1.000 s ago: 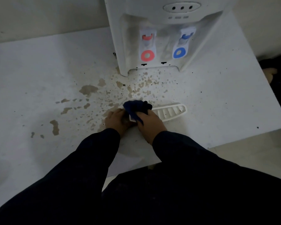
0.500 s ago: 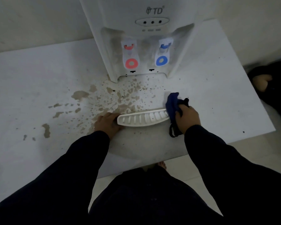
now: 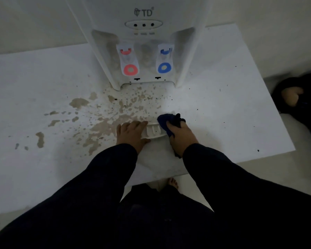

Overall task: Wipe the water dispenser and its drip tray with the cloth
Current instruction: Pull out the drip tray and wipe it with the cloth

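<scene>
A white water dispenser [image 3: 144, 20] with a red tap and a blue tap stands at the back of a white table [image 3: 232, 112]. Its white slotted drip tray [image 3: 153, 131] lies off the dispenser on the table, in front of it. My left hand [image 3: 131, 134] lies flat over the tray's left part and holds it down. My right hand [image 3: 180, 133] grips a dark blue cloth [image 3: 166, 120] bunched against the tray's right end. Only a short middle stretch of the tray shows between my hands.
Brown dried stains [image 3: 104, 126] and dark specks spread over the table left of the tray and under the taps. The table's front edge runs just behind my wrists. Another person's hand [image 3: 292, 97] and dark clothing are at the right edge. A bare foot [image 3: 172, 183] shows below the table.
My right hand with the cloth swept from the tray's left end out past its right end, then back onto the right end. My left hand moved further onto the tray. The view came closer to the dispenser.
</scene>
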